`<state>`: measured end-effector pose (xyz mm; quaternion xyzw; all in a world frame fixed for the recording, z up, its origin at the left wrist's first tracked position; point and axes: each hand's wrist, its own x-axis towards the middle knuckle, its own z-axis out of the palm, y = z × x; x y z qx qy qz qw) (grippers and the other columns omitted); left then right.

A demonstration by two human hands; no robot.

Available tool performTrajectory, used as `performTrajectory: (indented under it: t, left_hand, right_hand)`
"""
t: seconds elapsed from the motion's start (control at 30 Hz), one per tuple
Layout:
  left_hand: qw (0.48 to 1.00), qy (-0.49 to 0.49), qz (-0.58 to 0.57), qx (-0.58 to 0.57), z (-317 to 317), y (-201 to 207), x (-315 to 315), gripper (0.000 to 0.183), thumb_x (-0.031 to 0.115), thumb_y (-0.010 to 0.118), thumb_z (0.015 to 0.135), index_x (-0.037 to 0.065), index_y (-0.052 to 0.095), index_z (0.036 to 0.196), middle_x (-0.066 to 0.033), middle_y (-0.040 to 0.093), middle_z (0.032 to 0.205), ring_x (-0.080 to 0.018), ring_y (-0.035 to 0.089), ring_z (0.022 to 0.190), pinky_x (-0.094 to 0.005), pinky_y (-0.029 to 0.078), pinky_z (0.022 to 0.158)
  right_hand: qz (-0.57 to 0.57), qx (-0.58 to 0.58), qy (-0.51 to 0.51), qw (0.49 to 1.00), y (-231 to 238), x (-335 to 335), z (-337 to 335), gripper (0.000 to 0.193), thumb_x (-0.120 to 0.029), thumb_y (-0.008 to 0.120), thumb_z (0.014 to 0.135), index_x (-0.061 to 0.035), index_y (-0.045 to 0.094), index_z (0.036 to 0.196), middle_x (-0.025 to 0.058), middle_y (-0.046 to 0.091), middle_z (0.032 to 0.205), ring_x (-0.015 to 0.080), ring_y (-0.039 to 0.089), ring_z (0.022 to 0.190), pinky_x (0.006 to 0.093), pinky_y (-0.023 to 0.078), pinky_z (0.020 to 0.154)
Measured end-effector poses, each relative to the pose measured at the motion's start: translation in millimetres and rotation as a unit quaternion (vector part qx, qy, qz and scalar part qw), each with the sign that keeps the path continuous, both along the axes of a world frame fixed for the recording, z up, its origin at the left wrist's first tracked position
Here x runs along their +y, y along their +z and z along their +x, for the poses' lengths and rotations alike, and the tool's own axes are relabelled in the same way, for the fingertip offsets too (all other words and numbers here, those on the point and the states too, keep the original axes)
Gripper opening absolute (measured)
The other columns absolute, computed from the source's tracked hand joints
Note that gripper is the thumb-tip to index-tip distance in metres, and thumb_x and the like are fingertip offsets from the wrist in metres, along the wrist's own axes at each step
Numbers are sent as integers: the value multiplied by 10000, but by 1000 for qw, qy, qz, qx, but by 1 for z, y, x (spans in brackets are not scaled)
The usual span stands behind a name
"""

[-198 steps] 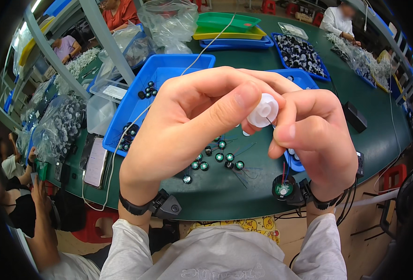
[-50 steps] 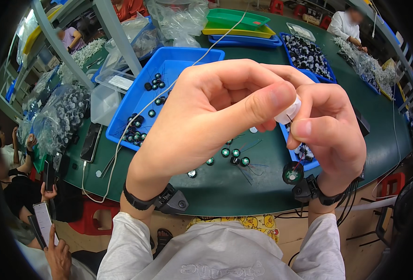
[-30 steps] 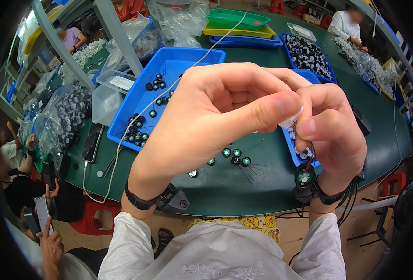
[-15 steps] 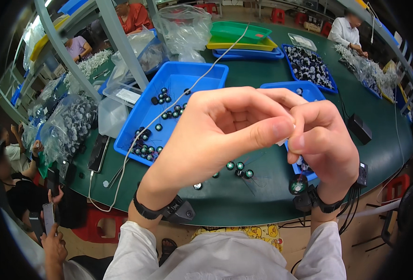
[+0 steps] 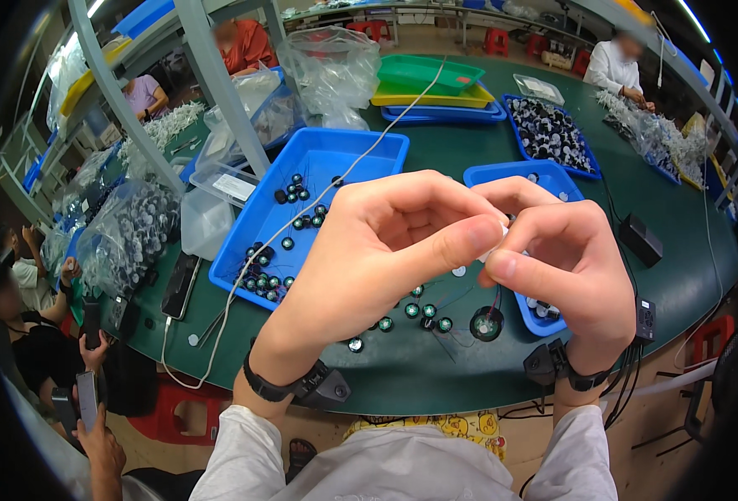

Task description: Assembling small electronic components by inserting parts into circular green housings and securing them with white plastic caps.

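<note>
My left hand [image 5: 386, 259] and my right hand [image 5: 582, 267] meet in front of me above the table, thumbs and forefingers pinched together. A small white piece [image 5: 502, 231] shows between the fingertips, mostly hidden by them. Beneath my right fingers a round black part with a green circuit board [image 5: 487, 324] hangs by thin wires. Several similar round parts [image 5: 428, 311] with loose wires lie on the green table below my hands. Partly behind my right hand stands a blue tray [image 5: 544, 324] with small round pieces in it.
A larger blue tray [image 5: 361, 144] with several round parts is at left, crossed by a white cable [image 5: 348, 154]. Stacked trays [image 5: 432, 75] and a full blue tray [image 5: 593, 171] stand farther back. A phone [image 5: 180, 288] and tweezers [image 5: 211, 328] lie left. Co-workers sit around.
The hanging round part has swung left, away from my right wrist. My pinched fingertips have shifted slightly left, and the whole view has tilted a little.
</note>
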<state>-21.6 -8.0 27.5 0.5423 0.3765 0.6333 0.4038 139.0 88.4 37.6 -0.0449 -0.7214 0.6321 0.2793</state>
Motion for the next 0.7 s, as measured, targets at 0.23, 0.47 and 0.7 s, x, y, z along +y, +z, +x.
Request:
performTrajectory:
  t: [0.23,0.47,0.7]
  left_hand:
    - [1000,5,-15,6,0,3,-2,183,112,634,831,-24,604,950,-95,631,916,-124,593,811,-257,487,710]
    - [1000,5,2,-2,-2,2,-1,191,123,630,836,-25,604,954,-83,624,898,-116,580,805,-246,470,709]
    - [1000,28,12,1,-1,3,-2,193,142,615,848,-24,605,946,-80,619,895,-116,564,815,-255,447,734]
  right_hand:
    - [-3,2,7,1000,-4,4,0,68,-58,680,762,6,671,783,115,565,1018,167,561,883,269,434,785]
    - [17,-10,-15,1000,0,1,-2,59,-44,647,774,14,650,761,104,553,984,168,540,878,277,431,769]
    - [12,-1,-4,1000,2,-1,-2,84,-46,627,783,31,648,806,105,561,974,168,523,918,284,405,801]
